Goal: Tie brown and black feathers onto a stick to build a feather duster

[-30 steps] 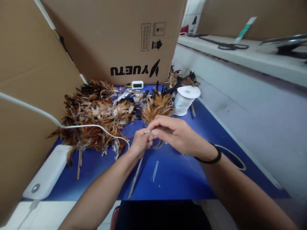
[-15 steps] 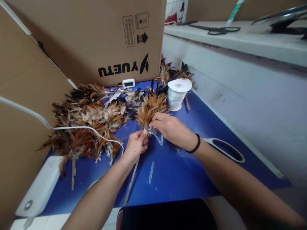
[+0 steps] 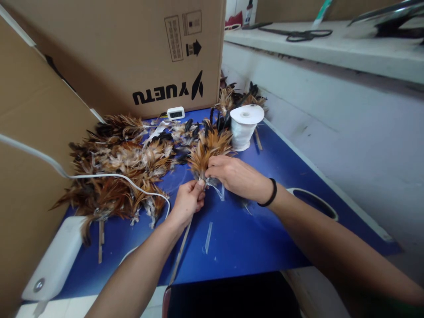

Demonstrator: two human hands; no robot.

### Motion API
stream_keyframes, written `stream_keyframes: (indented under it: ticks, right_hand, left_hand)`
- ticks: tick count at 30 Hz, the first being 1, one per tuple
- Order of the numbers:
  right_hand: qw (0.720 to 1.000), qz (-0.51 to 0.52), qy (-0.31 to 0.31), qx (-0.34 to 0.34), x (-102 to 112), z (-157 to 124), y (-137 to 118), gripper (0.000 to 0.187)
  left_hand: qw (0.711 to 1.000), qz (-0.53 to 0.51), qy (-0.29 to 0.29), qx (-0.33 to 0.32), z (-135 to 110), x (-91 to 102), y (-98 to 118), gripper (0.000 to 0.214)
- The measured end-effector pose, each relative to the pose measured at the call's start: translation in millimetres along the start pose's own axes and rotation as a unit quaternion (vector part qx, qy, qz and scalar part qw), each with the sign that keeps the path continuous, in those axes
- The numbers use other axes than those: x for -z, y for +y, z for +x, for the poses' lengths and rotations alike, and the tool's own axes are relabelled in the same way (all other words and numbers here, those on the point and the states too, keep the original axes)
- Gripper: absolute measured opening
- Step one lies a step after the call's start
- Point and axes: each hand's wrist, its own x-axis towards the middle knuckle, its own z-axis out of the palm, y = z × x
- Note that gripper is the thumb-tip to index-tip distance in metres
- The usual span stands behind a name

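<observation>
A bunch of brown and black feathers (image 3: 212, 148) tops a thin stick (image 3: 181, 252), which slants down toward the table's front edge. My left hand (image 3: 188, 199) is closed around the stick just below the feather bases. At the lower right of the bunch, my right hand (image 3: 236, 176) has its fingers pinched together against the feather quills. What lies between those fingertips is mostly hidden. From the binding point a clear ribbon (image 3: 217, 191) curls down to the right, between the two hands. A white spool (image 3: 244, 128) stands upright just behind my right hand.
Loose feathers (image 3: 122, 163) heap at the left, with a white cable (image 3: 115, 175) across them. A white device (image 3: 54, 256) lies front left. Cardboard (image 3: 165, 53) walls the back and left. A scissors handle (image 3: 318, 201) shows beside my right forearm. A clear strip (image 3: 208, 237) lies in front.
The view has shifted slightly, so the box and spool appear a little higher and further left. Both hands keep nearly the same hold at the base of the feathers.
</observation>
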Motion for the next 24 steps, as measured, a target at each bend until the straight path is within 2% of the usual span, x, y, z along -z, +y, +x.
stream_keyframes:
  ticks: [24]
  right_hand:
    - [0.995,0.068,-0.044,-0.051,4.4,3.9,0.8,0.022]
  left_hand:
    - [1.000,0.020,0.000,0.009,1.0,0.7,-1.6,0.046]
